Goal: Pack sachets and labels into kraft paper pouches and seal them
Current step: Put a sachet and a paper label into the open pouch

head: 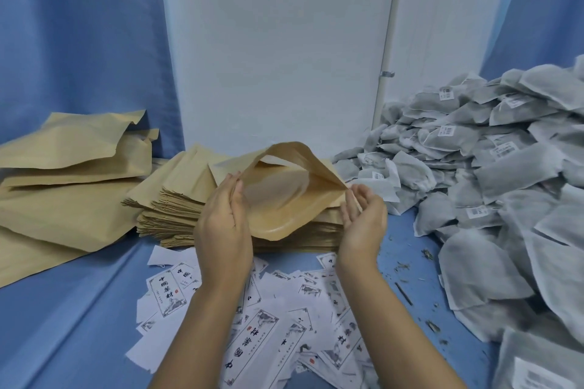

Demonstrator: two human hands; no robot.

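Head view: one kraft pouch (284, 189), mouth bowed open, stands over the pouch stack (177, 208), pressed between both hands. Left hand (224, 218) flat, fingers straight against its left edge; right hand (363, 218) loosely cupped, fingertips touching its right edge. Labels (268, 322) lie below; sachets (493, 167) heaped right

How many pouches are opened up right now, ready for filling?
1. The open pouch sits between the left hand and right hand, which press its sides, above the stack of flat pouches at centre. Pouches lower in that stack are hidden.
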